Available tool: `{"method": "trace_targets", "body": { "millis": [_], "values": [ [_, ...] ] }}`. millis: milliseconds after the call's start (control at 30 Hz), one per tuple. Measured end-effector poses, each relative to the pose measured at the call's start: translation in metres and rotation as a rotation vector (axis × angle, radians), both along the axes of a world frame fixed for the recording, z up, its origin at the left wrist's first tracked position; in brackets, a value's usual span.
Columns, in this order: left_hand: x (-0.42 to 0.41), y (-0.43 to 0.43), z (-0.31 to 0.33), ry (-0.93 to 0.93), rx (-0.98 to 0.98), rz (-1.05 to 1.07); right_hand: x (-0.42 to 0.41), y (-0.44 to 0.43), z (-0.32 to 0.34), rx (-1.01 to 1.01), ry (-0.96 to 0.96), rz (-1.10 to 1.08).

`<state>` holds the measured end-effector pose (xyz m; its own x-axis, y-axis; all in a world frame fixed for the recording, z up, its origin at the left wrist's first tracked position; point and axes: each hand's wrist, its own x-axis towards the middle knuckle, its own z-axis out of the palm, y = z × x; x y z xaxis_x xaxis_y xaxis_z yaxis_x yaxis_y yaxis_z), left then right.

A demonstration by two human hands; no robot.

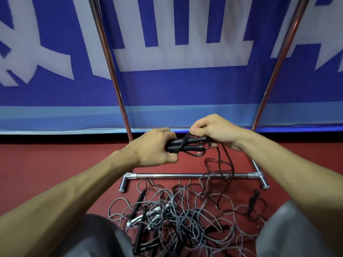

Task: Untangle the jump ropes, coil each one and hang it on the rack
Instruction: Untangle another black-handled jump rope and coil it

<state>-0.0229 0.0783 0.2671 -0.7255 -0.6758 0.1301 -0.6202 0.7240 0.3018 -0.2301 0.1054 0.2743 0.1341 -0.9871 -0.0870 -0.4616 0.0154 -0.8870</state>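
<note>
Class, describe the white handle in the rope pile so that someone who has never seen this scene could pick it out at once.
Find the metal rack standing on the red floor; just in front of its bottom bar lies a tangled pile of ropes. In the pile's left part lies the white handle, the only white piece among black handles and grey cords.

1. Behind the rack (167, 176), the blue banner (167, 86) carries big white character strokes (cropped at the top, blurred toward the left).
2. None of those strokes forms a character that can be read; no other writing is legible.
</note>
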Motion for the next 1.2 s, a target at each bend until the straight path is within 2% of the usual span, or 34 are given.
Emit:
{"method": "trace_targets", "body": {
  "millis": [233,333,500,633,700,767,867,1000,1033,1100,1167,1200],
  "values": [
    [-0.001,-0.002,0.002,0.118,0.055,0.1,-0.005,0.009,0.018,0.085,-0.175,-0.06],
    [-0.005,0.006,0.009,0.226,0.129,0.101,-0.007,0.012,0.022,0.129,-0.268,-0.062],
    [-0.001,0.011,0.019,0.523,0.526,0.115,-0.002,0.01,0.026,0.155,-0.55,-0.103],
    [0.003,0.011,0.021,0.726,0.706,0.155,0.014,0.011,0.026,0.129,-0.551,-0.098],
    [0.007,0.008,0.02,0.8,0.754,0.175,0.018,0.011,0.024,0.144,-0.448,-0.057],
    [0.01,0.006,0.021,0.867,0.814,0.173,0.022,0.013,0.022,0.149,-0.209,0.023],
    [0.01,0.003,0.019,0.856,0.759,0.203,0.031,0.016,0.017,0.14,0.128,0.128],
    [0.01,-0.005,0.01,0.772,0.663,0.322,0.03,0.014,0.013,0.276,0.255,0.155],
    [0.013,-0.009,0.006,0.696,0.589,0.347,0.028,0.014,0.013,0.306,0.305,0.17],
    [0.018,-0.016,-0.001,0.418,0.36,0.343,0.024,0.014,0.012,0.286,0.477,0.234],
    [0.022,-0.021,-0.008,0.104,0.172,0.294,0.021,0.014,0.012,0.175,0.716,0.308],
    [0.023,-0.022,-0.01,0.0,0.138,0.289,0.02,0.014,0.012,0.118,0.788,0.32]
  ]
}}
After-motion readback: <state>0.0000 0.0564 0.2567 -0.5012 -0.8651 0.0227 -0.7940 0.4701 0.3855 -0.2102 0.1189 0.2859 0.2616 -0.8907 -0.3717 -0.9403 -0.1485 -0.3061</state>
